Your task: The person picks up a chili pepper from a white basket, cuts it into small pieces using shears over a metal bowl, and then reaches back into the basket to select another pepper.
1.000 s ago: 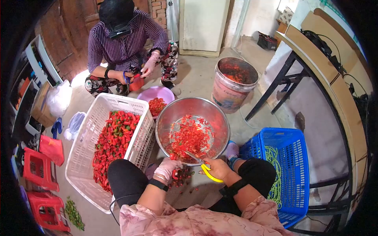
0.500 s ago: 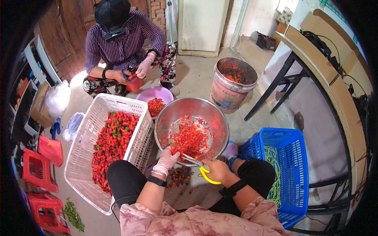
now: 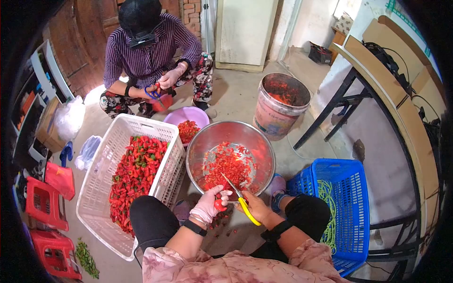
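My left hand (image 3: pixel 210 203), in a clear glove, is closed around a red pepper (image 3: pixel 220 205) at the near rim of the metal bowl (image 3: pixel 192 158). Yellow-handled scissors (image 3: pixel 244 207) are gripped in my right hand (image 3: pixel 257 207); their blades point up and left over the bowl, apart from the pepper. Chopped red pepper (image 3: pixel 226 165) covers much of the bowl's bottom. To the left, a white plastic crate (image 3: pixel 96 193) holds whole red peppers (image 3: pixel 139 170), some with green stems. Dark red scraps (image 3: pixel 224 221) lie on the floor beneath my hands.
Opposite me, a co-worker (image 3: pixel 146 52) holds blue-handled scissors (image 3: pixel 153 93) near a purple basin (image 3: pixel 203 115) of chopped pepper. A stained bucket (image 3: pixel 278 115) stands beyond my bowl. A blue crate (image 3: pixel 351 207) is at my right, red stools (image 3: pixel 45 203) at far left.
The scissors have swung from the pepper to point up over the bowl. My left hand has turned and shifted slightly right and down. The co-worker's blue-handled scissors now show more clearly.
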`<state>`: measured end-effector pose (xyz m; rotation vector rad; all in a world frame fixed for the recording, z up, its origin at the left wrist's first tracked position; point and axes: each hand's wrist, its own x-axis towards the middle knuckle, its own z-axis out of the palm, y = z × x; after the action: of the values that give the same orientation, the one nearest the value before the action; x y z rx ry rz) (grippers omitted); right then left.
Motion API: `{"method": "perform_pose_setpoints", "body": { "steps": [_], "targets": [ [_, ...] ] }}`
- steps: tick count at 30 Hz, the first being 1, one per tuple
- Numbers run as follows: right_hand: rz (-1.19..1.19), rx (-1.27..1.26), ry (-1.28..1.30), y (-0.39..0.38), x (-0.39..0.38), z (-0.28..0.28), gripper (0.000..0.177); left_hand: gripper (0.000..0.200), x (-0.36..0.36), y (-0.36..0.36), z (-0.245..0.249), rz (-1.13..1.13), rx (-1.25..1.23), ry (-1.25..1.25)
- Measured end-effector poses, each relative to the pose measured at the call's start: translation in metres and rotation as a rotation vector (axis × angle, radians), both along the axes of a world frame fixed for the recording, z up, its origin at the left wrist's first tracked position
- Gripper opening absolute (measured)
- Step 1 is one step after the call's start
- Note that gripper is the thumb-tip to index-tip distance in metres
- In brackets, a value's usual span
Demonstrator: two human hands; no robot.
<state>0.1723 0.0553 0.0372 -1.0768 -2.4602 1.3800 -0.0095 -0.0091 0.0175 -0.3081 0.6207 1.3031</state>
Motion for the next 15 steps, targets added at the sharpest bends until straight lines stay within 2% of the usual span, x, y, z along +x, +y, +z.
{"method": "perform_pose_setpoints", "body": {
  "steps": [4,8,11,15],
  "targets": [
    [-0.114,0.040,-0.043,-0.007,-0.006,0.005,0.044,0.015,0.006,0.000,-0.003,-0.038,-0.006,0.085],
    [-0.106,0.024,-0.106,-0.001,-0.005,0.000,0.045,0.014,0.004,0.004,-0.007,-0.002,-0.065,0.156],
    [-0.100,0.009,-0.031,0.000,0.000,-0.005,0.047,0.014,0.001,0.008,-0.013,0.046,-0.107,0.156],
    [-0.063,0.114,0.002,0.002,0.004,-0.010,0.050,0.014,0.001,0.008,-0.013,0.072,-0.089,0.209]
  ]
}}
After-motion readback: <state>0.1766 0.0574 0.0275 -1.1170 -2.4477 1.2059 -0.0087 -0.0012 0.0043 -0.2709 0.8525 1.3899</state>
